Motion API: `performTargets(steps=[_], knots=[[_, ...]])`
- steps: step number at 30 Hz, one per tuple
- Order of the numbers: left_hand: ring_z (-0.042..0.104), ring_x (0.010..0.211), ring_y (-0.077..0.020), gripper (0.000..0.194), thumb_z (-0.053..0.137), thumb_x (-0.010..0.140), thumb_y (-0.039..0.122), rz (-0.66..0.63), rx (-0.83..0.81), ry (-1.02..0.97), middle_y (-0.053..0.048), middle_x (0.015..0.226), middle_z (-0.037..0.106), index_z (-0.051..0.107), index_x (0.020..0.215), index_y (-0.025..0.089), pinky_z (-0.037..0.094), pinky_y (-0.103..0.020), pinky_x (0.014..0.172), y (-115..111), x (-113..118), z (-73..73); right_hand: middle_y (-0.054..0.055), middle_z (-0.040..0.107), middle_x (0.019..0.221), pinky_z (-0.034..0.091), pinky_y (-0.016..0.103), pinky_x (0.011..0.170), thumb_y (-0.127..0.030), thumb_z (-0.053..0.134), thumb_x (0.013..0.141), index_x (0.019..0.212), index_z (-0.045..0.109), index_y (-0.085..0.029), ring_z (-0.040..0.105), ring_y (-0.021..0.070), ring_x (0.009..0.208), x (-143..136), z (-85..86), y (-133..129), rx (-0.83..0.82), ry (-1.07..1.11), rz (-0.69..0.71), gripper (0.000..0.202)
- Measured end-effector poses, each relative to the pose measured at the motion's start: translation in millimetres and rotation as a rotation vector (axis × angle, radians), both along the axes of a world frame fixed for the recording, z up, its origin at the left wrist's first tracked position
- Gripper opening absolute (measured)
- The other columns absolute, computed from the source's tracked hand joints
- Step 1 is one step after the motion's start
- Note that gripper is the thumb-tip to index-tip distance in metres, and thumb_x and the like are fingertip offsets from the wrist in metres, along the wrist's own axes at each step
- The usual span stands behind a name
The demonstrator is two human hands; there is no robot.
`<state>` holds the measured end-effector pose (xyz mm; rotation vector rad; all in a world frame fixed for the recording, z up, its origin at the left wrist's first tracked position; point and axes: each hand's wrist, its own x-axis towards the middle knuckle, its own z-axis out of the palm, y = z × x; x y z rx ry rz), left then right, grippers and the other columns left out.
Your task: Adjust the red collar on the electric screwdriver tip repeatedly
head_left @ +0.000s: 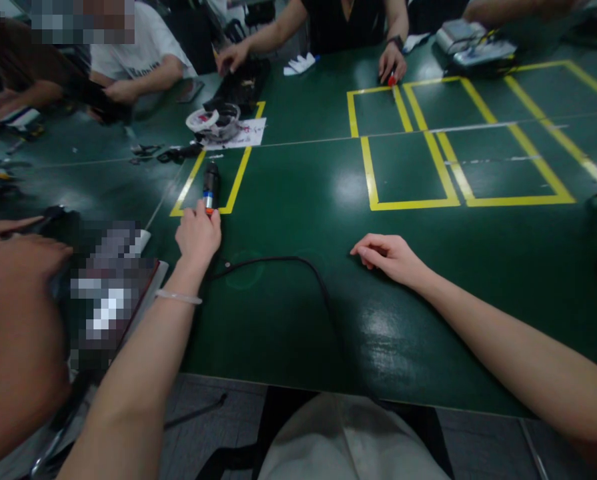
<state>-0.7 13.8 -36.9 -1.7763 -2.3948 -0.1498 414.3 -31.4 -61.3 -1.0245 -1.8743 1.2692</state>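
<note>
My left hand [199, 233] is closed around the near end of a black cylindrical tool [211, 179], with a blue and silver band and an orange part close to my fingers. The tool points away from me inside a yellow-taped outline [238, 179]; its exact kind is unclear. From beside my left wrist a thin black cable [298, 259] curves right and then toward the table's near edge. My right hand [391, 257] rests on the green table [288, 193], fingers loosely curled together with nothing visible in them.
A tape roll [202, 120] and a paper sheet [253, 133] lie beyond the tool. Several yellow-taped outlines [413, 204] mark the right side. At far right sits a silver device [473, 43]. Another person's arm [23, 313] reaches in at left; others sit across.
</note>
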Motion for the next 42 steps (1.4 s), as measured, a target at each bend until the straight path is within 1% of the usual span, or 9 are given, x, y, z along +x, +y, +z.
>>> performTargets(steps=[6, 11, 15, 17, 20, 26, 30, 37, 42], knots=[[0.059, 0.105, -0.0356, 0.061, 0.023, 0.102, 0.048, -0.162, -0.056, 0.052, -0.022, 0.122, 0.056, 0.041, 0.149, 0.012, 0.049, -0.042, 0.079, -41.6, 63.2, 5.8, 0.001, 0.060, 0.064, 0.042, 0.025, 0.054, -0.040, 0.055, 0.095, 0.084, 0.069, -0.016, 0.056, 0.0127, 0.056, -1.3, 2.6, 0.0, 0.030, -0.022, -0.036, 0.030], [0.060, 0.100, -0.0286, 0.059, 0.029, 0.104, 0.044, -0.354, -0.106, 0.041, -0.018, 0.120, 0.057, 0.034, 0.153, 0.011, 0.049, -0.036, 0.076, -67.9, 119.5, 10.1, 0.002, 0.061, 0.067, 0.038, 0.027, 0.057, -0.034, 0.055, 0.096, 0.077, 0.066, -0.018, 0.053, 0.0133, 0.059, -5.5, 7.7, -3.6, 0.260, -0.124, -0.052, 0.027], [0.059, 0.096, -0.0258, 0.059, 0.036, 0.103, 0.041, -0.500, -0.101, 0.083, -0.016, 0.115, 0.058, 0.036, 0.153, 0.011, 0.048, -0.034, 0.076, -79.0, 161.1, 11.8, 0.005, 0.066, 0.085, 0.044, 0.028, 0.064, -0.027, 0.053, 0.097, 0.098, 0.067, -0.020, 0.059, 0.0165, 0.072, -11.8, 12.0, -10.2, 0.393, -0.186, 0.027, 0.016], [0.059, 0.097, -0.0255, 0.058, 0.039, 0.102, 0.041, -0.550, -0.105, 0.087, -0.015, 0.113, 0.058, 0.037, 0.152, 0.011, 0.047, -0.035, 0.077, -81.3, 178.6, 12.8, 0.006, 0.065, 0.090, 0.046, 0.029, 0.067, -0.025, 0.052, 0.097, 0.114, 0.065, -0.021, 0.060, 0.0178, 0.076, -14.1, 13.4, -12.8, 0.424, -0.218, 0.051, 0.022], [0.059, 0.098, -0.0253, 0.057, 0.039, 0.102, 0.039, -0.609, -0.129, 0.069, -0.014, 0.112, 0.058, 0.037, 0.152, 0.012, 0.047, -0.035, 0.078, -82.9, 198.5, 14.1, 0.007, 0.065, 0.094, 0.048, 0.031, 0.073, -0.024, 0.051, 0.098, 0.124, 0.061, -0.022, 0.062, 0.0203, 0.084, -15.1, 14.1, -14.3, 0.459, -0.265, 0.076, 0.028], [0.058, 0.103, -0.0266, 0.060, 0.043, 0.101, 0.037, -0.684, -0.159, -0.012, -0.014, 0.116, 0.058, 0.032, 0.153, 0.010, 0.047, -0.037, 0.081, -86.3, 213.9, 13.4, 0.009, 0.067, 0.103, 0.049, 0.032, 0.077, -0.026, 0.053, 0.098, 0.117, 0.063, -0.022, 0.062, 0.0201, 0.086, -15.2, 13.3, -13.2, 0.465, -0.280, 0.102, 0.022], [0.056, 0.105, -0.0272, 0.069, 0.048, 0.097, 0.044, -0.720, -0.176, -0.067, -0.016, 0.122, 0.056, 0.029, 0.153, 0.007, 0.047, -0.037, 0.083, -86.9, 207.1, 12.2, 0.004, 0.065, 0.085, 0.046, 0.029, 0.066, -0.027, 0.058, 0.094, 0.099, 0.064, -0.019, 0.058, 0.0156, 0.070, -19.0, 12.9, -13.0, 0.299, -0.219, 0.074, 0.011], [0.053, 0.115, -0.0295, 0.077, 0.054, 0.094, 0.049, -0.771, -0.170, -0.184, -0.017, 0.133, 0.053, 0.028, 0.153, 0.008, 0.047, -0.041, 0.094, -82.7, 192.6, 6.5, -0.003, 0.059, 0.057, 0.031, 0.020, 0.034, -0.042, 0.067, 0.084, 0.081, 0.056, -0.018, 0.046, 0.0081, 0.040, -24.9, 17.8, -11.5, -0.490, 0.143, -0.037, 0.026], [0.052, 0.116, -0.0303, 0.076, 0.054, 0.093, 0.048, -0.769, -0.153, -0.219, -0.018, 0.135, 0.052, 0.029, 0.153, 0.008, 0.047, -0.043, 0.095, -81.8, 192.8, 3.5, -0.003, 0.061, 0.057, 0.036, 0.017, 0.034, -0.042, 0.073, 0.078, 0.078, 0.056, -0.017, 0.050, 0.0071, 0.041, -25.2, 21.3, -10.7, -0.583, 0.238, -0.037, 0.030]])
